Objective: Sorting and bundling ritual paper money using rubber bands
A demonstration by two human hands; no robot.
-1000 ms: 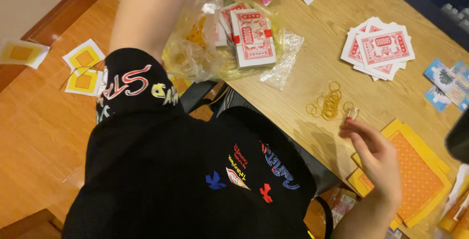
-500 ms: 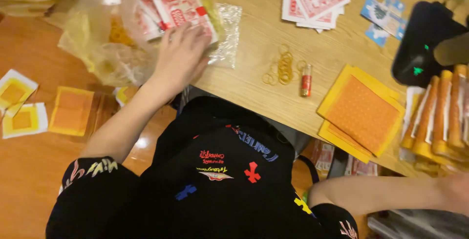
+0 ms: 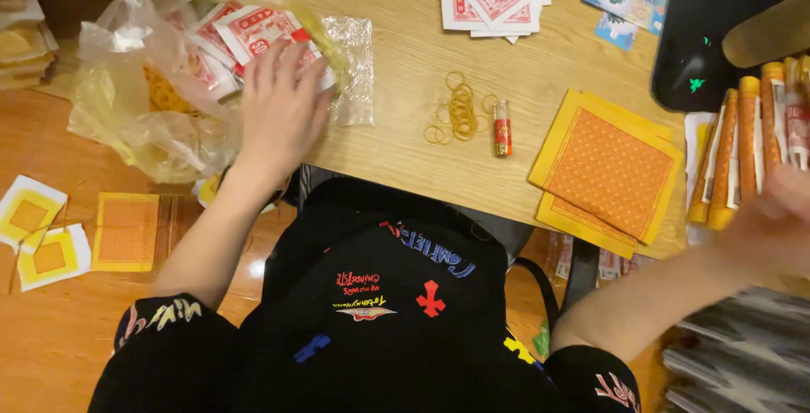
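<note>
Head view: my left hand (image 3: 283, 113) lies flat, fingers spread, on the red-and-white paper stack (image 3: 257, 33) inside the clear plastic bag (image 3: 135, 118) at the bench (image 3: 405, 160) edge, gripping nothing. My right hand (image 3: 772, 227), blurred, hangs near the orange rolls (image 3: 730, 156); its grip I cannot tell. Rubber bands (image 3: 460, 109) and a small red tube (image 3: 502, 126) lie between.

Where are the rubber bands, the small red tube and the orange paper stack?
rubber bands (image 3: 460, 109): head view, middle of the yellow pile on the table.
small red tube (image 3: 502, 129): head view, mid-body, just right of the bands.
orange paper stack (image 3: 609, 170): head view, centre of the top patterned sheet.
</note>
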